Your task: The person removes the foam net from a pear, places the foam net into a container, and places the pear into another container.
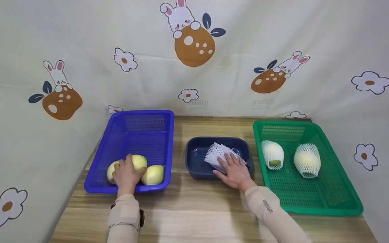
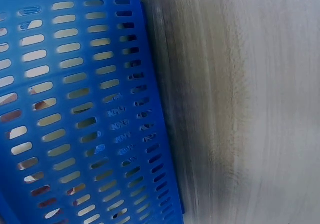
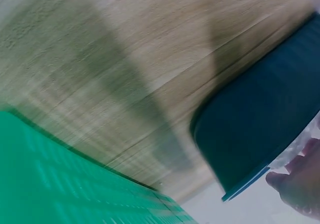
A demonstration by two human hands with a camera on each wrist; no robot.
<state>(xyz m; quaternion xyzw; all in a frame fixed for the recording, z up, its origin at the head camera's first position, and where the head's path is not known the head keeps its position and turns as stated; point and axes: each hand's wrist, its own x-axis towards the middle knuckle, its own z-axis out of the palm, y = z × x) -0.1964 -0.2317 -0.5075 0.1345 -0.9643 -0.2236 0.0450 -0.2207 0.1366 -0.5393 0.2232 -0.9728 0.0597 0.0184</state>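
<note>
In the head view my left hand (image 1: 126, 176) reaches into the blue-purple basket (image 1: 93, 165). Its fingers and thumb curl about a round pale yellow-green fruit (image 1: 139, 162). Close beside it lie a second such fruit (image 1: 111, 172), partly covered by the fingers, and a third (image 1: 154, 174). My right hand (image 1: 236, 172) lies with spread fingers on a white foam net (image 1: 216, 155) inside the dark blue basin (image 1: 194, 163). The right wrist view catches that hand (image 3: 302, 186) over the basin's edge. The left wrist view shows only the basket's slotted wall (image 2: 90, 108) and the tabletop; the hand is hidden.
On the right stands a green basket (image 1: 341, 189) with two fruits in white foam nets, one (image 1: 273, 152) near its left wall, another (image 1: 307, 158) farther right. All containers rest on a wooden table (image 1: 194, 209). A printed curtain (image 1: 235, 77) hangs behind and at both sides.
</note>
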